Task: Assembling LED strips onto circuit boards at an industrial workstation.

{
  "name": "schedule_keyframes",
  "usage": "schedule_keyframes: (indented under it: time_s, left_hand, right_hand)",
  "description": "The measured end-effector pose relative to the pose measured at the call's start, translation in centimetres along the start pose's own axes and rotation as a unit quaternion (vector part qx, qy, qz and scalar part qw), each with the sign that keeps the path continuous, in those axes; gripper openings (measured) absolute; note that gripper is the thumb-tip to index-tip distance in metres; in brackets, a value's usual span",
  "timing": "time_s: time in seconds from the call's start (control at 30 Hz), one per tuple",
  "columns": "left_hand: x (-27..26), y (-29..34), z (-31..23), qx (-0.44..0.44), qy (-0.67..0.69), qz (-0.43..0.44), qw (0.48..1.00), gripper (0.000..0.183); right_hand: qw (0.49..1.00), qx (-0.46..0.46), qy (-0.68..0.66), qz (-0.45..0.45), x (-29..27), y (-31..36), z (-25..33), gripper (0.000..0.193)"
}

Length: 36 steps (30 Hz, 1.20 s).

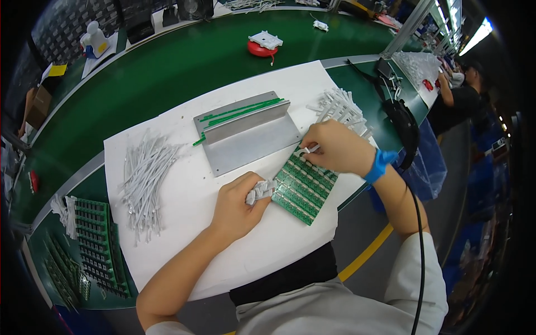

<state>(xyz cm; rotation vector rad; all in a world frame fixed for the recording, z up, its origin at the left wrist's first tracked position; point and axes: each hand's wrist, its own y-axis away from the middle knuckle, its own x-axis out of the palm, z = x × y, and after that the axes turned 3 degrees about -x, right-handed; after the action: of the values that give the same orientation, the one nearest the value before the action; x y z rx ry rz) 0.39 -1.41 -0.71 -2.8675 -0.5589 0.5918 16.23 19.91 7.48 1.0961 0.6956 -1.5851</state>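
Note:
My left hand is closed round a small bunch of white flat cables, beside the left corner of a green circuit board panel. The panel lies tilted on the white sheet, with rows of small parts across it. Over its far edge, my right hand pinches a white cable end, at or just above the board; whether they touch I cannot tell. A blue band circles my right wrist. Just beyond the panel stands a grey metal plate with an upright ridge; thin green board strips lie behind the ridge.
White cables form a large pile at left and another at right. More board panels lie at lower left. A red round object with a white part on top sits on the green belt. Another person works far right.

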Motion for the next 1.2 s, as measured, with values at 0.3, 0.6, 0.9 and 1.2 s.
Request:
schedule_keyframes:
  time_s: [0.3, 0.6, 0.9, 1.2]
  left_hand:
    - [0.1, -2.5, -0.6, 0.223, -0.156, 0.072, 0.96, 0.035]
    - [1.8, -5.3, -0.6, 0.279, -0.284, 0.146, 0.906, 0.039]
    - [2.0, -5.5, -1.3, 0.282, -0.339, 0.155, 0.884, 0.039]
    - [2.6, -5.4, -1.3, 0.271, -0.306, 0.132, 0.903, 0.039]
  right_hand:
    - [0.918, -0.169, 0.094, -0.346, 5.7, 7.0, 2.2, 0.029]
    - [0.951, -0.14, 0.052, -0.27, 7.8, 6.6, -0.5, 0.032]
    - [0.952, -0.134, 0.082, -0.262, 7.8, 6.5, -0.4, 0.039]
    - [0.948, -0.155, 0.101, -0.259, 7.9, 6.4, -0.6, 0.056]
